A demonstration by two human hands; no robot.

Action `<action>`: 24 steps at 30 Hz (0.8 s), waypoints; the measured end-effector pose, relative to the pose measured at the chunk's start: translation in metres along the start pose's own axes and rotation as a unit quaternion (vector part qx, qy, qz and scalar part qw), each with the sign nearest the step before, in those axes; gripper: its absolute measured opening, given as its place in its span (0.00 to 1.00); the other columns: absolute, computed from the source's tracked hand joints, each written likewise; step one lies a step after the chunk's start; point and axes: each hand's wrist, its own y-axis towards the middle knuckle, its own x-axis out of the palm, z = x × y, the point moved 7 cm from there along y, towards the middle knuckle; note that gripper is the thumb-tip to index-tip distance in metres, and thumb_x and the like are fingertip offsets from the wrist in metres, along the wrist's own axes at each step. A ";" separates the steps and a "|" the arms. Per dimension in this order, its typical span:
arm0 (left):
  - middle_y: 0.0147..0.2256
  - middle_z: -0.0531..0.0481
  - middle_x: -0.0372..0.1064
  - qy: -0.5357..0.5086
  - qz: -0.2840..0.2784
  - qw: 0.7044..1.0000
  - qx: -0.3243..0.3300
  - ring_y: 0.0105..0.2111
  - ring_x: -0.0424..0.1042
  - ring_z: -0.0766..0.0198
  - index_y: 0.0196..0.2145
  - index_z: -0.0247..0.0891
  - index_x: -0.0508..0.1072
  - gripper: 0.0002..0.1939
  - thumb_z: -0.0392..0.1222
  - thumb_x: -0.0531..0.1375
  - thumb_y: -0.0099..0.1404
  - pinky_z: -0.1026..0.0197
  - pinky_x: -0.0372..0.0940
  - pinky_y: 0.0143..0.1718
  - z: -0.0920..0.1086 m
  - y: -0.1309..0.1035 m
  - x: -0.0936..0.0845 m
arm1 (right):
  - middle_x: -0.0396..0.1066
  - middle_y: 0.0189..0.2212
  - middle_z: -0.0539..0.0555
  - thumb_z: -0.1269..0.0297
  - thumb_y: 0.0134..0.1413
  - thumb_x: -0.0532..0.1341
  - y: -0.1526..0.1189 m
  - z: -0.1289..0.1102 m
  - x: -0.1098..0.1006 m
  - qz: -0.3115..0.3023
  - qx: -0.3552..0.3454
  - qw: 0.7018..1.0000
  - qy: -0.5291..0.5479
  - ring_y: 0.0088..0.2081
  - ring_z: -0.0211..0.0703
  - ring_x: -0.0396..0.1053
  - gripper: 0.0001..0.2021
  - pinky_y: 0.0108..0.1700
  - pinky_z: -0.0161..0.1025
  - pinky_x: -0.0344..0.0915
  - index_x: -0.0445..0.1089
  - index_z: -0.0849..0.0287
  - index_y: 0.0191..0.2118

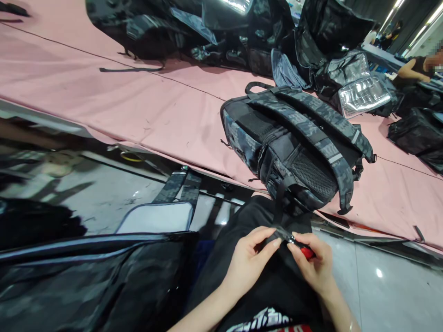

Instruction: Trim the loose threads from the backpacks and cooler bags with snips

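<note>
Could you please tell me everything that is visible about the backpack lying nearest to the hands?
The backpack is dark grey-and-black camouflage, apparently fabric. It lies slantwise on the pink cover, back upward, showing two wide shoulder straps with pale strips, black mesh panels and a loop handle at its far end. Its near end reaches the table's edge. From there a black strap runs down to the left hand; its tip is unclear.

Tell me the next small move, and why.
Probably steady the black strap with the left hand: it hangs from the backpack to that hand's pinch, and the right hand holds a red tool, metal end close by.
</note>
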 end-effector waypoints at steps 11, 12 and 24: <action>0.32 0.48 0.73 -0.014 0.037 0.999 -0.030 0.33 0.70 0.61 0.34 0.36 0.76 0.11 0.44 0.60 0.56 0.62 0.65 0.37 -0.006 0.007 -0.007 | 0.71 0.28 0.50 0.65 0.53 0.61 0.001 0.011 0.005 -0.005 0.048 0.998 0.042 0.25 0.37 0.68 0.09 0.26 0.33 0.65 0.66 0.57 0.41; 0.33 0.48 0.73 -0.005 0.031 0.999 -0.020 0.34 0.71 0.61 0.34 0.37 0.76 0.10 0.43 0.60 0.57 0.62 0.65 0.38 -0.005 0.008 -0.006 | 0.71 0.29 0.50 0.66 0.53 0.61 0.003 0.011 0.007 -0.006 0.037 0.999 0.039 0.26 0.37 0.69 0.09 0.27 0.33 0.66 0.66 0.57 0.41; 0.32 0.49 0.73 0.226 0.119 0.953 0.162 0.31 0.71 0.65 0.33 0.39 0.76 0.06 0.39 0.59 0.58 0.65 0.67 0.36 0.006 0.004 -0.013 | 0.72 0.30 0.53 0.69 0.56 0.59 0.010 -0.003 0.006 0.000 -0.061 0.996 -0.062 0.25 0.39 0.69 0.08 0.27 0.35 0.66 0.64 0.57 0.42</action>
